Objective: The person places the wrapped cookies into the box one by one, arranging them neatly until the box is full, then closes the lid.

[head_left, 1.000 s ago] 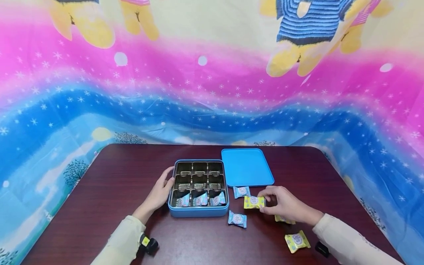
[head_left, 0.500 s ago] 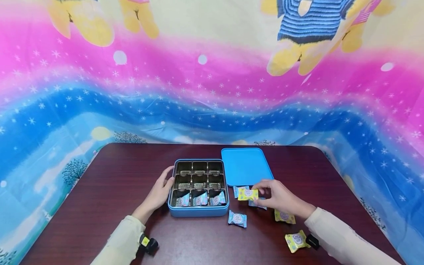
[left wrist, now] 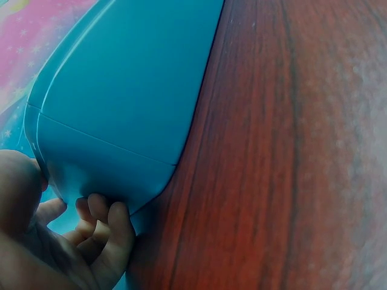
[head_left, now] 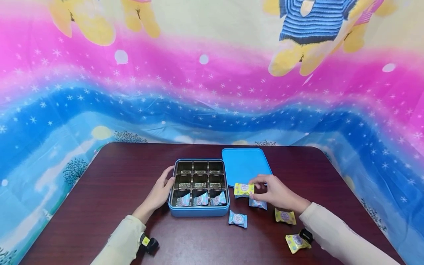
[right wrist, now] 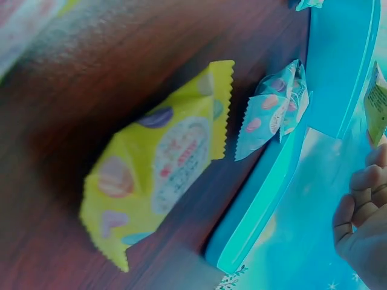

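Found yellow sweet [head_left: 244,189] shifted leftward, nearer the box [head_left: 198,211] but still outside, pinched in the grip of right hand [head_left: 278,192], seemingly over a blue sweet [head_left: 240,196], with left hand [head_left: 159,194] laid against box wall.

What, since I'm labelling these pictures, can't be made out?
Head view: print on the blue candies in the box, too small.
Head view: part of the nearest yellow candy, behind the wrist camera.
Right wrist view: right hand and held yellow candy, cut off by the right edge.
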The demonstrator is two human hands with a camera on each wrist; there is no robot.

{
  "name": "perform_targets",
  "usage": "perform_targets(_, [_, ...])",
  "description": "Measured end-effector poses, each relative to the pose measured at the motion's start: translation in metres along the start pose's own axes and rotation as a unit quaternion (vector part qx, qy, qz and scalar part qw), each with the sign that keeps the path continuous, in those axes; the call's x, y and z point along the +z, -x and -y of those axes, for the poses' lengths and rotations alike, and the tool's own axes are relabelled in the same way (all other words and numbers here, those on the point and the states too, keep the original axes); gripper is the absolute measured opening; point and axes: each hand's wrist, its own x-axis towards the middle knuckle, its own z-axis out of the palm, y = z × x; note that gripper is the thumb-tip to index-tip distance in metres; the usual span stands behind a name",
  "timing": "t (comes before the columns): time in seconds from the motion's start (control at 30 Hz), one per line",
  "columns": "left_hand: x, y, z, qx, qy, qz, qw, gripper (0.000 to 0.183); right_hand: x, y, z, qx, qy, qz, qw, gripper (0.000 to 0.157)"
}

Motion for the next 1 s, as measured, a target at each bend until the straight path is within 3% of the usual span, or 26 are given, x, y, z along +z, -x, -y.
perform_targets(0.4, [0.001, -0.001, 0.001, 0.000, -0.004, -0.002, 1.0000, 0.046, -0.003, -0.012, 0.007, 0.012, 0.004, 0.006, 1.000, 0.022])
perform_targets(0.67, [0.001, -0.002, 0.002, 0.004, -0.001, -0.001, 1.0000, 0.046, -0.003, -0.022, 0.012, 0.001, -0.004, 0.010, 1.000, 0.017])
perform_targets(1.0, [0.000, -0.002, 0.002, 0.007, 0.000, 0.000, 1.0000, 0.046, 0.001, -0.035, 0.014, -0.014, -0.006, 0.012, 1.000, 0.022])
